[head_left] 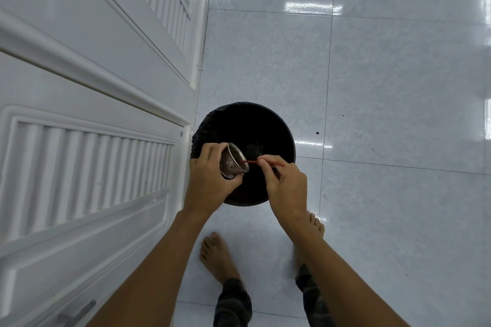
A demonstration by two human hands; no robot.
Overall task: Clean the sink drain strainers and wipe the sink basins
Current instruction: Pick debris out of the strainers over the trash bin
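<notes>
Steel strainer tipped over the bin, gripped by the left hand. Right hand pinches a red stick poking into it. I judge one strainer is mid-clean; the sinks, out of view, seem left.

strainer: shiny perforated metal | floor: glossy tile | bin: matt black

Your forearms are bare from the bottom edge of the view up to the wrists, with no sleeve showing anywhere along them. Your left hand and right hand carry no gloves, rings, watch or band. Your feet are bare too, the left foot fully in view and the toes of the right foot showing past your right forearm. You wear dark trousers with a faint checked pattern, the hems ending at the ankles.
</notes>
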